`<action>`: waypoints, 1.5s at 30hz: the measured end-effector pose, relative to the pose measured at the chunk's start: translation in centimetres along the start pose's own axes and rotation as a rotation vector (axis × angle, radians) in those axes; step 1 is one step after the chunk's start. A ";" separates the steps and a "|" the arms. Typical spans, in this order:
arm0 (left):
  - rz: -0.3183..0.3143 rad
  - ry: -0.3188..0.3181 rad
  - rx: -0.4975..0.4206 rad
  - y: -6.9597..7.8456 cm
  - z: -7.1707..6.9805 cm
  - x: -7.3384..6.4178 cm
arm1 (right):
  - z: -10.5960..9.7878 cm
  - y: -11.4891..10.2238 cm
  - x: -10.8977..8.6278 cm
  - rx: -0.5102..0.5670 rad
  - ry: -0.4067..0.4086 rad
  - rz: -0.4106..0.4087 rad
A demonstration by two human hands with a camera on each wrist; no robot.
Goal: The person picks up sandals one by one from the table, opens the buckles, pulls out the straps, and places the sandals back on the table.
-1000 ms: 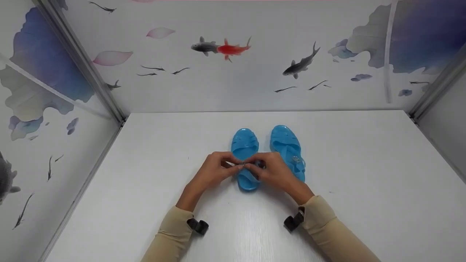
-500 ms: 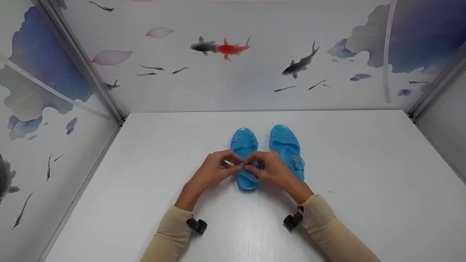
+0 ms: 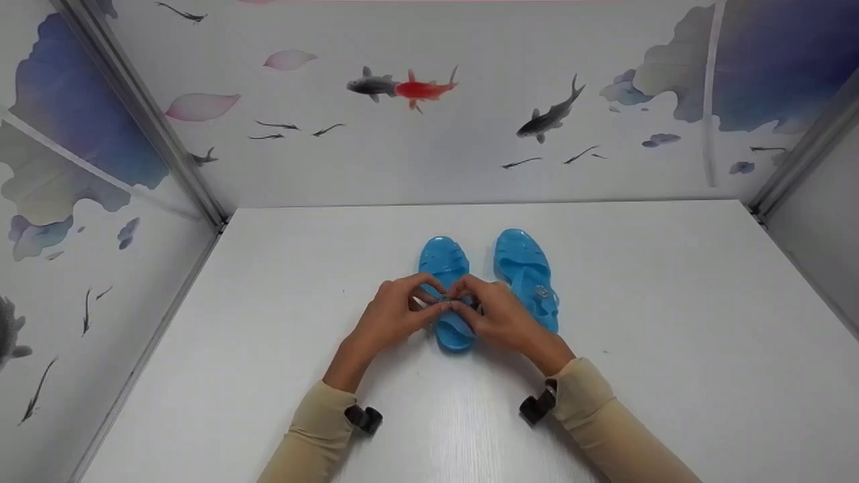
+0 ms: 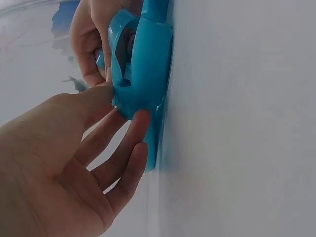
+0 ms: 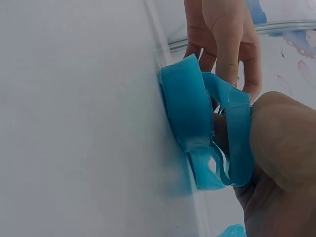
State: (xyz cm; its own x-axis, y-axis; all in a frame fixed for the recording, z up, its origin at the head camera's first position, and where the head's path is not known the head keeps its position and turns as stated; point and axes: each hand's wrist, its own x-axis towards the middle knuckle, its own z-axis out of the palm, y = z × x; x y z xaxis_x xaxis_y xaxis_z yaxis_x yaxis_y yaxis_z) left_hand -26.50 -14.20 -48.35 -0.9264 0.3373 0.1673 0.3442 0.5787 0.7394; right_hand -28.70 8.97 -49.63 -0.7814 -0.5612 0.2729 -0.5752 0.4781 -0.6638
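Two blue jelly sandals lie side by side on the white table, toes pointing away. Both hands meet over the ankle strap of the left sandal (image 3: pixel 443 253). My left hand (image 3: pixel 389 312) pinches the strap between thumb and fingertips at its outer side; in the left wrist view its other fingers reach along the sandal (image 4: pixel 150 59). From the opposite side, my right hand (image 3: pixel 500 315) pinches the strap, and in the right wrist view part of it passes behind the strap loop (image 5: pixel 239 140). Fingertips mostly hide the small fastening between them.
The right sandal (image 3: pixel 520 248), with a shiny round buckle (image 3: pixel 542 292) on its strap, lies close beside the right hand. White panels printed with fish stand behind and to the left of the table (image 3: pixel 302 255).
Both hands stay at the strap with small finger movements; the right index finger has shifted slightly. The left sandal's toe has turned a little to the left.
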 end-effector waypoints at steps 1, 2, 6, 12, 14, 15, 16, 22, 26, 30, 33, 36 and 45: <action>-0.003 -0.004 -0.008 0.0 -0.1 0.0 | 0.0 0.0 0.0 -0.002 -0.003 0.001; -0.007 -0.009 -0.017 -0.1 -0.1 0.0 | 0.0 0.0 0.1 -0.002 -0.006 0.000; -0.023 -0.032 -0.062 -0.3 -0.3 0.0 | 0.0 0.0 0.1 0.010 -0.011 0.000; -0.031 -0.066 -0.094 -0.3 -0.3 0.0 | 0.0 0.1 0.0 0.035 -0.018 0.008; -0.039 -0.073 -0.103 -0.4 -0.3 0.0 | 0.0 0.1 0.0 0.043 -0.023 0.013; -0.042 -0.074 -0.108 -0.4 -0.3 0.0 | -0.1 0.0 0.0 0.045 -0.025 0.016; -0.042 -0.074 -0.112 -0.4 -0.4 0.0 | -0.1 0.0 0.0 0.049 -0.027 0.018; -0.017 -0.066 -0.103 -0.6 -0.3 0.1 | -0.1 0.1 -0.1 0.090 -0.041 0.016; -0.001 -0.060 -0.086 -0.7 -0.1 0.1 | -0.3 0.1 -0.2 0.117 -0.043 0.001; -0.005 -0.070 -0.084 -0.6 -0.2 0.0 | -0.4 0.2 -0.2 0.108 -0.029 -0.001; -0.006 -0.064 -0.082 -0.5 -0.3 0.0 | -0.5 0.3 -0.3 0.093 -0.026 0.013; 0.029 -0.038 -0.072 -0.6 -0.4 0.0 | -0.5 0.4 -0.3 0.096 -0.019 0.028; 0.080 0.003 -0.028 -0.7 -0.6 0.1 | -0.5 0.3 -0.3 0.192 0.051 0.040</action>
State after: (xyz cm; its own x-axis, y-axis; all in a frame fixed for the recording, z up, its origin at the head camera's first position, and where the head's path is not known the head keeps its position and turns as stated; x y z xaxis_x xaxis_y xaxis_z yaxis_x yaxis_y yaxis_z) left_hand -26.93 -15.01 -48.46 -0.8964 0.3796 0.2288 0.4131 0.5285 0.7417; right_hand -28.80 9.62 -49.53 -0.8167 -0.5072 0.2753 -0.4907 0.3593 -0.7938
